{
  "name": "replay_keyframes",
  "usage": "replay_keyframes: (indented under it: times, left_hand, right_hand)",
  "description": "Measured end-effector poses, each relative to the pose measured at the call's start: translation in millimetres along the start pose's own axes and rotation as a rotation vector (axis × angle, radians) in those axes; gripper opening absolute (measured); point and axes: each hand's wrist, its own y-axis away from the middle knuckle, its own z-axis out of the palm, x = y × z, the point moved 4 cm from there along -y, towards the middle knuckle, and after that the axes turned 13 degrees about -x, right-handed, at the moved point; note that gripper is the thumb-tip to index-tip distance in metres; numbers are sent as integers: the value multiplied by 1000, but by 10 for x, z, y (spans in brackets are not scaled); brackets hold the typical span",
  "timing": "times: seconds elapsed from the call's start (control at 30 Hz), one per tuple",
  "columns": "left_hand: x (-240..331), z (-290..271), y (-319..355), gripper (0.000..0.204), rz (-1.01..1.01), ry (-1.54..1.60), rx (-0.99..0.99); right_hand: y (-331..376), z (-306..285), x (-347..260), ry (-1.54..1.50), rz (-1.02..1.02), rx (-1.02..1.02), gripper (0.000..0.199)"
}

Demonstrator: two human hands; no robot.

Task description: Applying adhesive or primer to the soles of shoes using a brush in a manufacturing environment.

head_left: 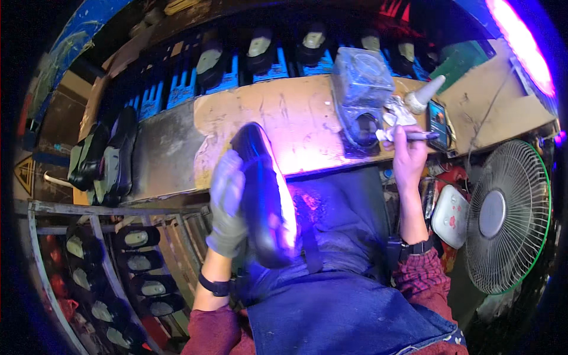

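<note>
Two items held | left hand (227, 198) (gloved): black shoe (259, 198) | right hand (409, 157): slim tool (419, 136)

The shoe (257, 195) looks smooth and glossy; the glove (226, 204) is matt cloth, the apron (331, 316) dull cloth. The wrapping (362, 71) is wrinkled, shiny plastic, the worktop (290, 112) scuffed, the fan guard (523, 236) metal wire.

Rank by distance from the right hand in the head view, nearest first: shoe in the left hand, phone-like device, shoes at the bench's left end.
1. Phone-like device: just right of the right hand.
2. Dark shoe: to the left, in the gloved left hand.
3. Shoes at the bench's left end: far left.
</note>
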Motion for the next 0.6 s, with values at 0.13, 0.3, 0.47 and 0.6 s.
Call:
replay_keyframes:
  times: [0.13,0.3,0.47,0.6]
  left_hand:
    - [143,-17,133,41,-76,51,-42]
    - [118,75,216,43,-149,100,-136]
    - [72,137,292,45,-129,96,-141]
    - [53,121,377,48,-181,82,-210]
  right_hand:
    - [-30,651,-224,-257,164,-277,10]
    - [-342,1574,-224,-230,241,-444,17]
    - [-235,1585,-285,207,227,-578,21]
    - [-242,1648,-313,142,143,-615,24]
